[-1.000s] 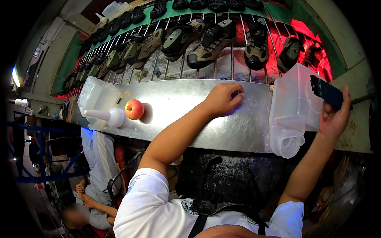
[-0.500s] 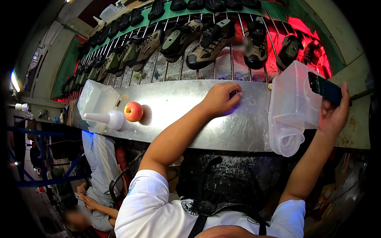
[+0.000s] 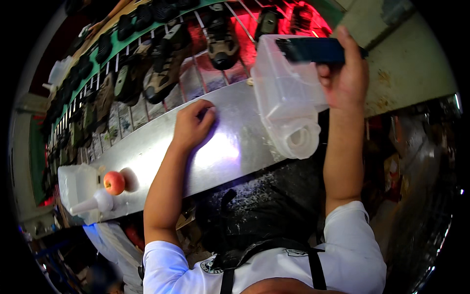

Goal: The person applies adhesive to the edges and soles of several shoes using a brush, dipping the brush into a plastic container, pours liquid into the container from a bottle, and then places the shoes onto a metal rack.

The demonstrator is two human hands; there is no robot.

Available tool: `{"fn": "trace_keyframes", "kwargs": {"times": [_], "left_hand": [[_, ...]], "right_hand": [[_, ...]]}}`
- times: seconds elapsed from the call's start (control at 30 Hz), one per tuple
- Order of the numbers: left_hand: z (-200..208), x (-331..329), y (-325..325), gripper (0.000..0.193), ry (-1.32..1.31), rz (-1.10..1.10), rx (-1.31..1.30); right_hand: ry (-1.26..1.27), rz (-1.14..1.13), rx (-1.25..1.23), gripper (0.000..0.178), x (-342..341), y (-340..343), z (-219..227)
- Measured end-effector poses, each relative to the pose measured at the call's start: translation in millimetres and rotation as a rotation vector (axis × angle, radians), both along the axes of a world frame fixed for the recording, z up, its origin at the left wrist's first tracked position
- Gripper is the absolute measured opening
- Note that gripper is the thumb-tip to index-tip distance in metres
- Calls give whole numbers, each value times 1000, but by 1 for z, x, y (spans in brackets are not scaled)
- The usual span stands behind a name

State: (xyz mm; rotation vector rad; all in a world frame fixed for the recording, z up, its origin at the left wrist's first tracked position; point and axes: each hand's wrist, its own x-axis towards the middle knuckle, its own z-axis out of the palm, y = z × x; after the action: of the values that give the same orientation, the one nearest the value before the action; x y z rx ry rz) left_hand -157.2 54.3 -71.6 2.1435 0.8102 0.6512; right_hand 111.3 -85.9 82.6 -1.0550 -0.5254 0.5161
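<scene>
My right hand is raised at the upper right, closed around a flat brush with a dark blue body and a dark, ragged end pointing left. The brush is above and partly in front of a translucent plastic container, which stands on its side with a round opening toward me. My left hand lies loosely curled on the metal tabletop, and nothing shows in its fingers.
Several brown and black shoes sit on a sloping rod conveyor beyond the tabletop, with red light behind. At left are a red apple, a white nozzle bottle and a clear tub. A person in pale clothing is at lower left.
The view has swung to the right, so the table, shoes and apple appear farther left. The brush stays in my right hand, and my left hand stays curled on the table.
</scene>
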Motion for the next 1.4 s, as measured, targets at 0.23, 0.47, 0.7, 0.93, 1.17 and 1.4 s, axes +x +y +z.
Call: {"fn": "trace_keyframes", "kwargs": {"times": [0.23, 0.47, 0.7, 0.93, 1.17, 1.4], "left_hand": [[-3, 1, -1, 16, 3, 21, -16], [-4, 0, 1, 16, 41, 27, -37], [-3, 1, -1, 13, 37, 36, -40], [-6, 1, -1, 13, 13, 26, -9], [-12, -4, 5, 14, -8, 47, -78], [-8, -3, 5, 14, 20, -25, -1]], "right_hand": [[-6, 19, 25, 28, -1, -1, 1], [95, 224, 96, 25, -4, -12, 15], [-14, 30, 9, 31, -2, 0, 0], [-38, 48, 36, 31, -1, 1, -3], [-100, 206, 119, 34, 2, -18, -7], [-557, 617, -300, 23, 12, -128, 14]]}}
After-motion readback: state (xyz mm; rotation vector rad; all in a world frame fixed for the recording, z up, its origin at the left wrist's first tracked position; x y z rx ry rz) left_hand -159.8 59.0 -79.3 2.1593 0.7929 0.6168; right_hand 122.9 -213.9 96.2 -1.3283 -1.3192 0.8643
